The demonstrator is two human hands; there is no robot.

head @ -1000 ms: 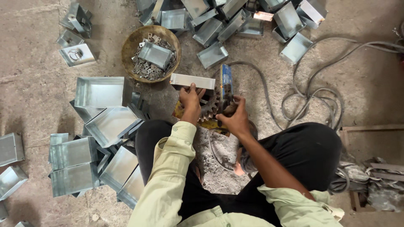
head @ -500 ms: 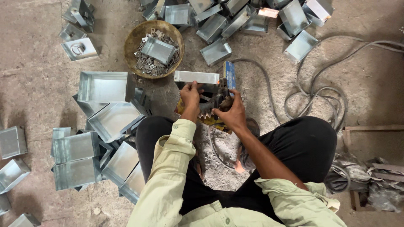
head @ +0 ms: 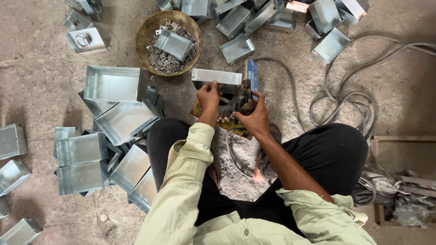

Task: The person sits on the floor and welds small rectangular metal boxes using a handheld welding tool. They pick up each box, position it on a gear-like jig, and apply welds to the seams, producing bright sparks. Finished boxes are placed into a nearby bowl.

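Observation:
I sit on a concrete floor with my knees apart. My left hand point(head: 209, 97) holds the near edge of a shiny open sheet-metal box point(head: 217, 77). My right hand point(head: 255, 117) grips a dark, rusty hand tool with a toothed part point(head: 236, 106) set against that box. A blue tool body point(head: 251, 73) sticks out beyond the box, with a grey cable running off it. A yellow scrap lies under the tool.
A round basket point(head: 145, 34) of small metal clips, with a box on top, stands ahead left. Metal boxes are piled at my left point(head: 111, 84) and scattered at the top point(head: 237, 47). Looped cables point(head: 349, 102) lie on the right, beside a wooden frame point(head: 402, 138).
The view has shifted slightly; both hands stay on the box and tool, with my left hand sliding a little along the box edge.

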